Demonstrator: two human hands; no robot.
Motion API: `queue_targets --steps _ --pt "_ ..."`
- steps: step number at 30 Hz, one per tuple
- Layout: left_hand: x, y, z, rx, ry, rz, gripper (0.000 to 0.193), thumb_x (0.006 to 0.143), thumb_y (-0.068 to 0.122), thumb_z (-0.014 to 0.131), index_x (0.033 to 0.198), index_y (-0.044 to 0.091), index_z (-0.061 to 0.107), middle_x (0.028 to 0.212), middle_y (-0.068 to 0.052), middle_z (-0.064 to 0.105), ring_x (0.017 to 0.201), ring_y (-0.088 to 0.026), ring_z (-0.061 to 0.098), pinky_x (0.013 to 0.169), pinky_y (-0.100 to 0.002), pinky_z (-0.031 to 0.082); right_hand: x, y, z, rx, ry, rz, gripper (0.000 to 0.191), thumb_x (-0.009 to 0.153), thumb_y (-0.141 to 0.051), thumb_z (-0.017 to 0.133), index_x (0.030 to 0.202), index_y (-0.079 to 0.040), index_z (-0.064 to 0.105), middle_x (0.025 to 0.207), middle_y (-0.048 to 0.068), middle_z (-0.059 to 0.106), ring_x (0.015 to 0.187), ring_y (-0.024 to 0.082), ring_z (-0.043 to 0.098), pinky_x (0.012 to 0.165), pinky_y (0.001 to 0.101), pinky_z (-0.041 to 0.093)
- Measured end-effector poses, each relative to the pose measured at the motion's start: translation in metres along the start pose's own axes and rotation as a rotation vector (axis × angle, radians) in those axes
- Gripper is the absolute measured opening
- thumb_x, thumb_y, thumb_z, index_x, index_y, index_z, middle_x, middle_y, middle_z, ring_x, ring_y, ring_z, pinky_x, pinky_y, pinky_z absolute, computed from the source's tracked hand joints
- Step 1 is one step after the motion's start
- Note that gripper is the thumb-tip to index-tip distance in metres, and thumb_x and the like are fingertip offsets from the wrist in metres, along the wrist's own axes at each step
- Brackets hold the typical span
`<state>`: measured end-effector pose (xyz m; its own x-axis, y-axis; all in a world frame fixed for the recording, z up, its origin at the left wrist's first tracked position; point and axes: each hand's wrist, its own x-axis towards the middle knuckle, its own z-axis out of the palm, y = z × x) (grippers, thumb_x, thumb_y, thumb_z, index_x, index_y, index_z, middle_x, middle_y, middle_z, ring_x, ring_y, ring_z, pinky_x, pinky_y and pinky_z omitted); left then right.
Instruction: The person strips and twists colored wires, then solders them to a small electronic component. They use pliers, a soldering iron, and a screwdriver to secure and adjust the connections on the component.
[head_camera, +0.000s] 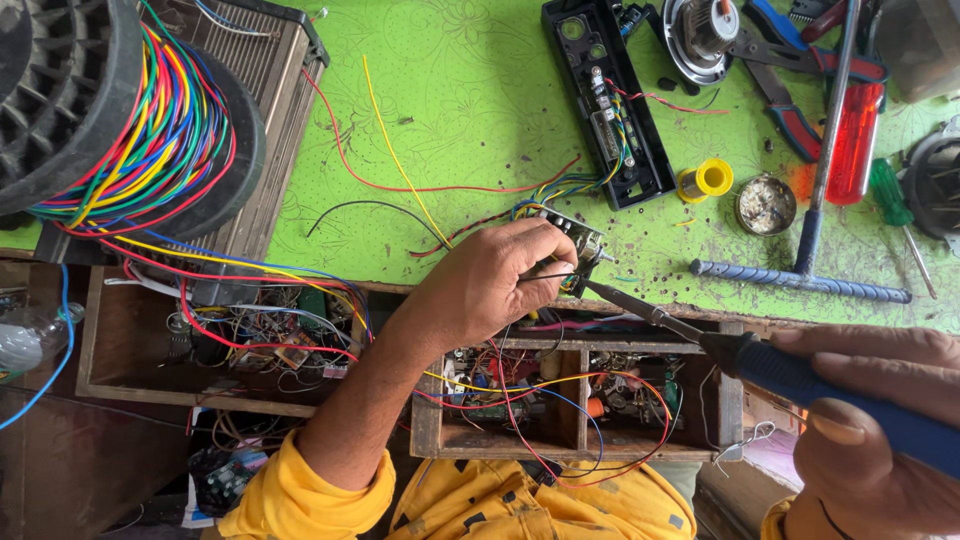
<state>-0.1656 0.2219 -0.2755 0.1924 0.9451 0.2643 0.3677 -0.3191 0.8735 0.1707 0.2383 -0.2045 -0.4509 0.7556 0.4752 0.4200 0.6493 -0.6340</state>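
My left hand (490, 280) pinches a small metal switch part (578, 245) with several coloured wires soldered to it, plus a thin black wire, at the near edge of the green table (470, 90). My right hand (875, 415) grips the blue handle of a soldering iron (800, 378). Its dark tip (600, 290) touches the underside of the switch part. The wires run from the part up to a long black casing (610, 100).
A black spool of multicoloured wire (150, 120) sits far left. A yellow solder reel (708, 180), a round flux tin (765, 205), screwdrivers (855, 140) and pliers lie at the right. Wooden trays of wires and parts (570, 400) stand below the table edge.
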Motion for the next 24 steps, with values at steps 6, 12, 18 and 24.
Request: queue_targets --steps 6,12,18,24 --pt "0.0 0.001 -0.001 -0.001 -0.001 0.002 0.023 0.094 0.018 0.069 0.11 0.004 0.06 0.101 -0.013 0.066 0.098 -0.034 0.067 0.086 -0.043 0.053 0.002 0.003 0.002 0.024 0.003 -0.016 0.037 0.113 -0.034 0.067 0.103 0.001 0.057 0.11 0.018 0.074 0.093 0.019 0.073 0.087 0.0213 0.058" --pt "0.0 0.0 -0.001 0.001 -0.006 0.007 0.022 0.094 0.018 0.068 0.109 0.004 0.06 0.102 -0.012 0.066 0.098 -0.034 0.067 0.087 -0.043 0.053 0.008 0.003 0.004 0.04 -0.006 -0.021 0.04 0.11 -0.035 0.068 0.105 0.003 0.057 0.109 0.02 0.073 0.092 0.021 0.074 0.087 0.0234 0.059" --pt "0.0 0.0 -0.001 0.0 -0.01 0.001 0.021 0.094 0.018 0.068 0.109 0.004 0.06 0.101 -0.012 0.066 0.098 -0.034 0.067 0.087 -0.042 0.053 0.003 0.012 0.002 0.053 -0.02 -0.023 0.043 0.106 -0.037 0.07 0.106 0.005 0.057 0.107 0.022 0.071 0.092 0.023 0.074 0.086 0.0255 0.06" --pt "0.0 0.0 -0.001 0.011 -0.013 -0.012 0.022 0.094 0.018 0.068 0.108 0.004 0.06 0.1 -0.012 0.066 0.097 -0.034 0.067 0.086 -0.043 0.053 0.03 0.003 -0.013 0.101 -0.139 0.032 0.047 0.103 -0.039 0.071 0.108 0.006 0.057 0.105 0.024 0.07 0.091 0.025 0.075 0.086 0.0277 0.062"
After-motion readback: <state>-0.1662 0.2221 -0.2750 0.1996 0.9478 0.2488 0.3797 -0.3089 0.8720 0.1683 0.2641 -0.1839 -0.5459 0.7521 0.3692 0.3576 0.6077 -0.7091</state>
